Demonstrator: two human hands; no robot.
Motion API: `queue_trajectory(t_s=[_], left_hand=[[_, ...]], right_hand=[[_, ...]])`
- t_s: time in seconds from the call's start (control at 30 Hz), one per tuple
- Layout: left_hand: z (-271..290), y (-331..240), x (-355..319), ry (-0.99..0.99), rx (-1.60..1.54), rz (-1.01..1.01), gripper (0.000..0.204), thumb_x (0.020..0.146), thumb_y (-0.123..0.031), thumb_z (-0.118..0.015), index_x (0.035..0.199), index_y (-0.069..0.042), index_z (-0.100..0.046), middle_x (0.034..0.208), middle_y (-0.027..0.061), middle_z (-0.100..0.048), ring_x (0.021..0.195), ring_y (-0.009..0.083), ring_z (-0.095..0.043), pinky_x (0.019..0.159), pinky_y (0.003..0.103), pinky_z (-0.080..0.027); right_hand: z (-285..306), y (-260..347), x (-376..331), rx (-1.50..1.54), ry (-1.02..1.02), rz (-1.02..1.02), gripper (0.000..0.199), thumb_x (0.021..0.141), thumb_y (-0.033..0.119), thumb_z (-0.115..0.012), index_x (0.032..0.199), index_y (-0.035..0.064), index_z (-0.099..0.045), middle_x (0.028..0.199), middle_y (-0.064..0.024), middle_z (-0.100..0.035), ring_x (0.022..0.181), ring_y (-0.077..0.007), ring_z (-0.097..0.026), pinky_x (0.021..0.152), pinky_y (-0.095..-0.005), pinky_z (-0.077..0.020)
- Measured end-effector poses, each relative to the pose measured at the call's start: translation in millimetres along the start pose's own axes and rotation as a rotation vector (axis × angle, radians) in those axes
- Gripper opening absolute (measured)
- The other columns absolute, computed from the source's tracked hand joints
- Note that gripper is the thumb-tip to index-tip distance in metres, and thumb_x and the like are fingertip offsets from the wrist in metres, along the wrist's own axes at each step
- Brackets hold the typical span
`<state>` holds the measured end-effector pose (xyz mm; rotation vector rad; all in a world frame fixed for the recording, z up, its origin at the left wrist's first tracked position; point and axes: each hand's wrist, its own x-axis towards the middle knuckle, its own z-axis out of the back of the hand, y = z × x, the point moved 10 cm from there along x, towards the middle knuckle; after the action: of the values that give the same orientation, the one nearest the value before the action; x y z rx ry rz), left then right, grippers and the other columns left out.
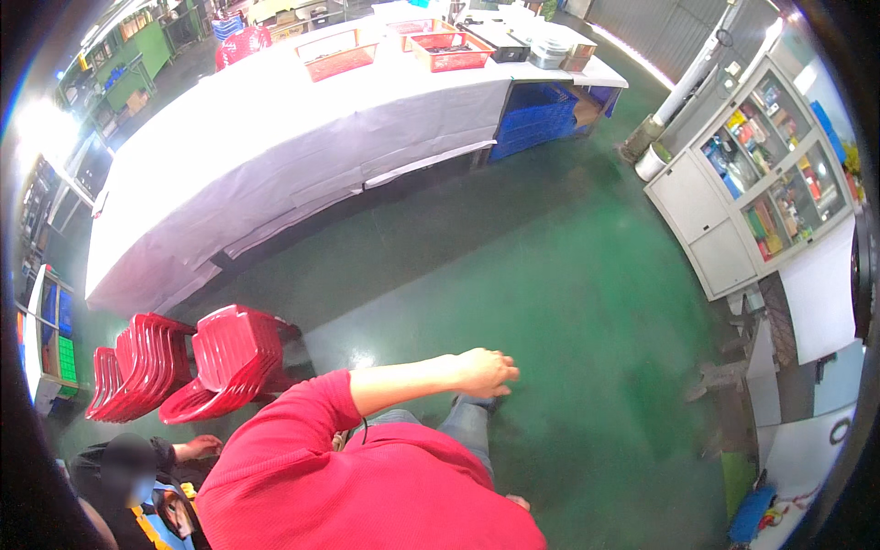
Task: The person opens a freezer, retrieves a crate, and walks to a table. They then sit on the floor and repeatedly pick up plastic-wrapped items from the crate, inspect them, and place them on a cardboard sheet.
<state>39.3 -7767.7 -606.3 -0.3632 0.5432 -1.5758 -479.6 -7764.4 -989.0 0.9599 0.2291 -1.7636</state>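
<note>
My left hand (486, 373) reaches out in front of my body, over the green floor (587, 367) and above my jeans-clad leg (466, 431). Its fingers are loosely bent and a little apart, and nothing shows in them. Of my right hand (519, 502) only a small piece appears beside my red top (385, 495); its fingers are hidden. Neither hand visibly touches any object. The nearest things on the left are two stacks of red plastic chairs, one stack (234, 353) closer to my arm and another (137, 367) beyond it.
A long white-covered table (302, 137) crosses ahead, bearing red baskets (449, 52). Blue crates (536, 115) sit beneath its right end. A grey cabinet (706, 197) with glass doors and a white bucket (652, 162) stand at right. Another person (110, 477) is at lower left.
</note>
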Motion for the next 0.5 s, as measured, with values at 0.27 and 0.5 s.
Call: queue_trajectory(t_s=[0.27,0.5], left_hand=[[78,175,178,0.016,-0.116,0.357,0.036,0.078,-0.032,-0.057,0.106,-0.009,-0.053,0.102,0.0107,-0.055,0.095,0.0286,-0.054,0.076,0.041,-0.047],[184,324,254,-0.13,-0.216,0.788,0.037,0.08,-0.032,-0.053,0.109,-0.009,-0.053,0.105,0.0131,-0.054,0.097,0.03,-0.053,0.081,0.04,-0.045]], right_hand=[[89,212,285,-0.389,0.167,0.436,0.015,0.07,0.011,-0.052,0.058,0.01,-0.059,0.054,-0.0011,-0.051,0.052,-0.0165,-0.05,0.048,-0.0305,-0.0412],[157,842,351,0.22,0.254,0.539,0.011,0.073,0.017,-0.066,0.076,0.0088,-0.06,0.062,-0.0003,-0.055,0.05,-0.0113,-0.051,0.038,-0.0272,-0.0391]])
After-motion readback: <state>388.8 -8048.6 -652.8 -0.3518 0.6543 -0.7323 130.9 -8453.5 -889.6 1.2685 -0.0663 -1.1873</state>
